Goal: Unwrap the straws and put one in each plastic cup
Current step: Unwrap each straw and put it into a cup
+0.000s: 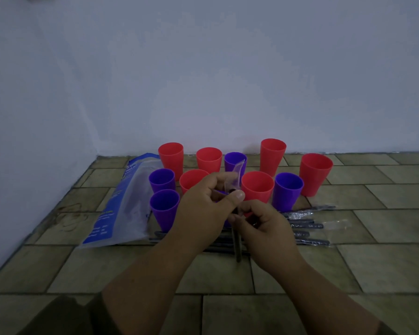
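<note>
Centrally, a thin dark plastic straw [237, 250] is held roughly upright above the brown tiled floor [373, 262], in front of a cluster of red plastic cups [257, 187] and purple plastic cups [287, 189]. Its clear plastic wrapper [237, 170] is pinched by the left hand [203, 209], while the shaft lower down is gripped by the right hand [266, 228]. More wrapped dark straws [305, 226] are laid just before the cups, and a blue-and-clear plastic bag [128, 201] is laid at their left.

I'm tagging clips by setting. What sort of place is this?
Probably a bare indoor corner, perhaps a home floor: brick-pattern tiles meet a plain pale wall, and the plastic cups stand directly on the tiles.
</note>
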